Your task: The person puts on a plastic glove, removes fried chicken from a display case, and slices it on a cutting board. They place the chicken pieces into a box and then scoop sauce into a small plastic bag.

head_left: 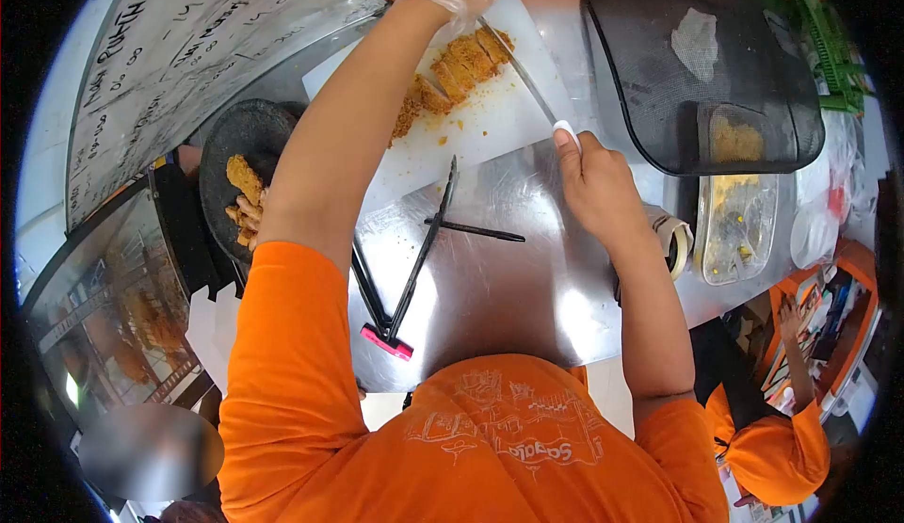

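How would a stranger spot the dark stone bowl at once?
Start at the big whiteboard with black handwriting, at the picture's left. Below its right end sits the round, dark grey stone bowl, partly behind the bare left forearm. Unlike the flat white cutting board, it is dark, with browned food pieces inside.

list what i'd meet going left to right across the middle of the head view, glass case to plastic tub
glass case, mortar, black tongs, right hand, plastic tub
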A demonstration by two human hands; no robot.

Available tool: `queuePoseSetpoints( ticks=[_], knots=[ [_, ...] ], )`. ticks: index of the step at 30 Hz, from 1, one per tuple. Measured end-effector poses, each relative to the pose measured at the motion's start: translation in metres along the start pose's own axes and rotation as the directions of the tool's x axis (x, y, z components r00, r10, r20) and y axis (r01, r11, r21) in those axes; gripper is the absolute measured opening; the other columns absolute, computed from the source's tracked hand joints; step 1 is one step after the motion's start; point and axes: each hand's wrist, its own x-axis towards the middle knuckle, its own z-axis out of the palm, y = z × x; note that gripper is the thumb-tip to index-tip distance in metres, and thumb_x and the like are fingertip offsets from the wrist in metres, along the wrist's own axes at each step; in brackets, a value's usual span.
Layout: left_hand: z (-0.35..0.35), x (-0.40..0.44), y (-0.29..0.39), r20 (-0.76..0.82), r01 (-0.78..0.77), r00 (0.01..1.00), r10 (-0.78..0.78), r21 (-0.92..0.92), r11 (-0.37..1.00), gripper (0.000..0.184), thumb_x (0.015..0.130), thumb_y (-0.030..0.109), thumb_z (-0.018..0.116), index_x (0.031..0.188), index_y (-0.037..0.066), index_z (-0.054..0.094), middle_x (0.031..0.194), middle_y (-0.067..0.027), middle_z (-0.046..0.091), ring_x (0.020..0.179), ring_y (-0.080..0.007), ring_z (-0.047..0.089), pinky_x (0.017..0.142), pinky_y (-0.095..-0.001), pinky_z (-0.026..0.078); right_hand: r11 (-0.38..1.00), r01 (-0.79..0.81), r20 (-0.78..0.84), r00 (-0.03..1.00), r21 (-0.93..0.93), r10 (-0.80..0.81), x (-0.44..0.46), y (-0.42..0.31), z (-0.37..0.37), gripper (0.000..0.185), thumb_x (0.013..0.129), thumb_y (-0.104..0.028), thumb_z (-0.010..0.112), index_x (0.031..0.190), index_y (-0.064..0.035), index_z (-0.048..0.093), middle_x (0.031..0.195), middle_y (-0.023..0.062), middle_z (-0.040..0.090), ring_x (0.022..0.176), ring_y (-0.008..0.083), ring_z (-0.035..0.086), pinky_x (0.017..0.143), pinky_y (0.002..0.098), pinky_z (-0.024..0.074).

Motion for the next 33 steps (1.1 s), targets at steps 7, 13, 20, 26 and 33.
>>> queuePoseSetpoints(
  ticks=[7,13,20,26,33],
  knots=[
    [0.001,-0.010,0.015,0.018,0.041,0.999,-0.040,-0.050,0.998,0.055,0.110,0.042,0.037,0.152,0.008,0.044,0.154,-0.0206,0.047,0.144,-0.0387,0.042,0.120,-0.0450,0.032,0.997,-0.082,0.087,0.993,0.012,0.080,0.006,0.007,0.002,0.056,0.109,-0.045,0.042,0.095,0.0056,0.062,0.084,0.0358,0.066,0.083,0.0553,0.065,0.078,0.0604,0.0523],
    [0.007,-0.005,0.004,0.072,0.091,0.993,-0.092,0.006,0.996,0.053,0.109,0.039,0.041,0.152,0.009,0.045,0.154,-0.0212,0.047,0.143,-0.0393,0.043,0.119,-0.0475,0.033,0.993,-0.111,0.103,0.988,-0.028,0.113,0.012,0.007,0.013,0.058,0.109,-0.047,0.042,0.096,0.0061,0.063,0.085,0.0355,0.067,0.083,0.0553,0.066,0.079,0.0595,0.0537],
    [0.005,-0.008,0.002,-0.033,0.066,0.997,-0.064,0.070,0.995,0.052,0.108,0.037,0.041,0.153,0.010,0.042,0.152,-0.0228,0.048,0.142,-0.0424,0.042,0.118,-0.0475,0.034,0.994,-0.031,0.028,0.999,-0.106,0.034,0.013,0.008,0.026,0.059,0.107,-0.047,0.045,0.093,0.0074,0.063,0.082,0.0360,0.067,0.081,0.0543,0.068,0.076,0.0583,0.0555],
    [0.006,-0.039,0.004,-0.372,0.020,0.928,-0.001,0.048,0.999,0.044,0.107,0.033,0.046,0.144,0.009,0.052,0.140,-0.0250,0.057,0.130,-0.0427,0.053,0.111,-0.0489,0.041,0.998,0.057,0.009,0.998,-0.027,-0.057,0.007,0.008,0.014,0.057,0.108,-0.045,0.045,0.092,0.0074,0.063,0.080,0.0357,0.067,0.078,0.0540,0.067,0.075,0.0583,0.0545],
    [-0.037,-0.112,0.063,-0.368,0.292,0.546,-0.753,-0.758,0.583,0.057,0.108,0.050,0.041,0.120,0.004,0.072,0.107,-0.0117,0.072,0.098,-0.0261,0.065,0.091,-0.0380,0.051,0.940,-0.089,-0.045,0.993,0.329,0.109,-0.060,0.011,-0.021,0.053,0.109,-0.042,0.043,0.096,0.0052,0.062,0.079,0.0346,0.064,0.080,0.0542,0.064,0.073,0.0571,0.0486]
  ],
)
